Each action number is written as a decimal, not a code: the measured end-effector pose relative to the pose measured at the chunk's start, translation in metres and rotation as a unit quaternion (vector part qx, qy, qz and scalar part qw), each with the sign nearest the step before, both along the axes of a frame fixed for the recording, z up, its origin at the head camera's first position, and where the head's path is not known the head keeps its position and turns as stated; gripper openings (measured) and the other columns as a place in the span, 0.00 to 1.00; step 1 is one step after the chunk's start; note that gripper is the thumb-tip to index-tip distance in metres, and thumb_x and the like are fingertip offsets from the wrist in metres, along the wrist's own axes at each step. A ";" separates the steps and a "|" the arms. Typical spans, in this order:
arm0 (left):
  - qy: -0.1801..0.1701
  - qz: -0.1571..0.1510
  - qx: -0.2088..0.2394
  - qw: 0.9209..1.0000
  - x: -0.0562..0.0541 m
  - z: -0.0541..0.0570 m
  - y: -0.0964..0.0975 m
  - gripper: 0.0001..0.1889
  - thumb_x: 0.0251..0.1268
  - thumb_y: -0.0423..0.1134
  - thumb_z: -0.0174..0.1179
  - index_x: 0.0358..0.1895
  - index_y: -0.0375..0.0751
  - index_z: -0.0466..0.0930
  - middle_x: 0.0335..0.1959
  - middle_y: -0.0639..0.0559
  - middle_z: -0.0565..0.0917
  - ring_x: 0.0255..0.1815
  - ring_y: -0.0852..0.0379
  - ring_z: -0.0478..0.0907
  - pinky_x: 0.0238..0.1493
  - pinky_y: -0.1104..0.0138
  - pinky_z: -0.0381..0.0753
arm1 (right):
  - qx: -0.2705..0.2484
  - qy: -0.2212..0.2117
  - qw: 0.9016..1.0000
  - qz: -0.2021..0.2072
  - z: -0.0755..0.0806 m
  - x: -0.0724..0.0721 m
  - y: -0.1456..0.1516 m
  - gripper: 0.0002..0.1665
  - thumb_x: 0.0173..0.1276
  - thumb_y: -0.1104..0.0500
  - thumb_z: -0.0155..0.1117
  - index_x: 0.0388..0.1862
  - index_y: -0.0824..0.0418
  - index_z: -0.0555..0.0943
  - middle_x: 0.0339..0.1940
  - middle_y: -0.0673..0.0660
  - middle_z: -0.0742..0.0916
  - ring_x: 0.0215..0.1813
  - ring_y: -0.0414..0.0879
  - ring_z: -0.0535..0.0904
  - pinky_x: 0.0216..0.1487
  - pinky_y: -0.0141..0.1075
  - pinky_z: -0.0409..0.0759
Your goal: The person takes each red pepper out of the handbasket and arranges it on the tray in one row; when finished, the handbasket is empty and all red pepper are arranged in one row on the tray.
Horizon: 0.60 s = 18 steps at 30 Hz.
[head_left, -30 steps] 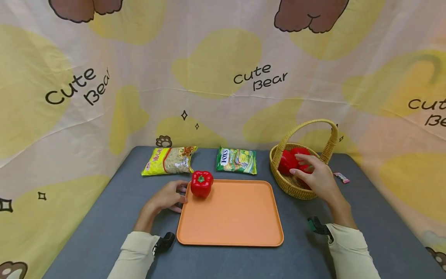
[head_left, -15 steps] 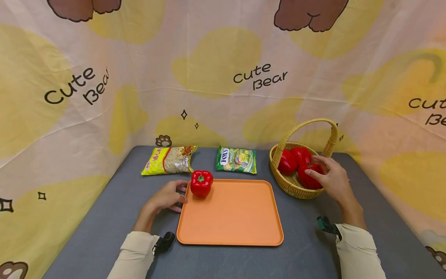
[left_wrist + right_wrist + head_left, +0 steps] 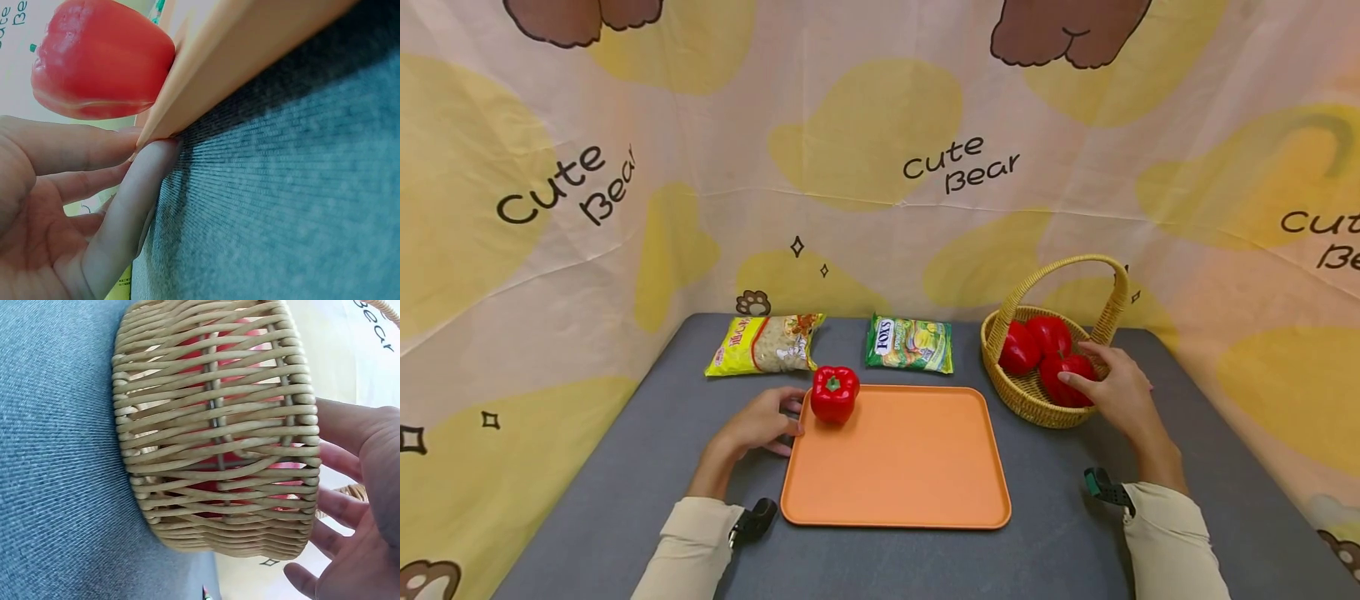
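In the head view my left hand is at the left edge of the orange tray. Its thumb and index finger pinch the tray's rim in the left wrist view. A red bell pepper stands stem up on the tray's back left corner. My right hand reaches over the right side of the wicker basket, thumb and fingers round the nearest red bell pepper. Two more red peppers lie behind it in the basket. In the right wrist view the basket's wall hides the fingertips.
A yellow bag of dry food and a green FOX'S candy bag lie at the table's back edge. The basket's tall handle arches above its rim. A patterned cloth hangs behind the table.
My right hand has shifted right across the basket, uncovering the nearest pepper, which has then tipped slightly. The left hand, the tray and its pepper have stayed put.
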<state>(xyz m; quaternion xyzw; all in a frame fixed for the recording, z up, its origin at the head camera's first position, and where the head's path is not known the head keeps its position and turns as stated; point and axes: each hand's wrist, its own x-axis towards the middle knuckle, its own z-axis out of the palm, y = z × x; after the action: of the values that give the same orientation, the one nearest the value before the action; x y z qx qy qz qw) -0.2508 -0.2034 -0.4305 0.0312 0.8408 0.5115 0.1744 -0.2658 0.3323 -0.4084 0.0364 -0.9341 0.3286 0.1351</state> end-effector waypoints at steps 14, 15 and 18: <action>0.001 0.004 -0.010 1.000 0.000 0.000 0.001 0.36 0.65 0.26 0.64 0.77 0.27 0.65 0.62 0.32 0.76 0.41 0.51 0.85 0.33 0.55 0.93 | 0.046 -0.038 0.998 0.014 -0.009 -0.005 0.000 0.47 0.70 0.43 0.74 0.74 0.71 0.71 0.69 0.79 0.75 0.67 0.76 0.69 0.63 0.79 0.68; 0.001 0.005 -0.009 1.000 0.000 0.000 0.001 0.36 0.65 0.26 0.65 0.77 0.27 0.65 0.62 0.32 0.76 0.41 0.51 0.85 0.33 0.55 0.93 | 0.046 -0.041 0.998 0.015 -0.009 -0.005 0.000 0.47 0.70 0.42 0.73 0.75 0.72 0.70 0.69 0.80 0.74 0.67 0.76 0.69 0.61 0.77 0.72; 0.002 0.006 -0.008 1.000 0.001 0.000 0.001 0.36 0.65 0.26 0.65 0.77 0.26 0.65 0.61 0.32 0.76 0.40 0.51 0.85 0.33 0.55 0.93 | 0.046 -0.050 0.998 0.012 -0.009 -0.005 -0.002 0.49 0.70 0.41 0.73 0.76 0.71 0.69 0.70 0.79 0.73 0.68 0.76 0.68 0.62 0.79 0.69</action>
<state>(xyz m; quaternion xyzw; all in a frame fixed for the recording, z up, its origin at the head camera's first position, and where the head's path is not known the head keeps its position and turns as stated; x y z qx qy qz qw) -0.2500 -0.2025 -0.4304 0.0259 0.8455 0.5055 0.1703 -0.2713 0.3306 -0.4178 0.0373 -0.9532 0.2885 0.0824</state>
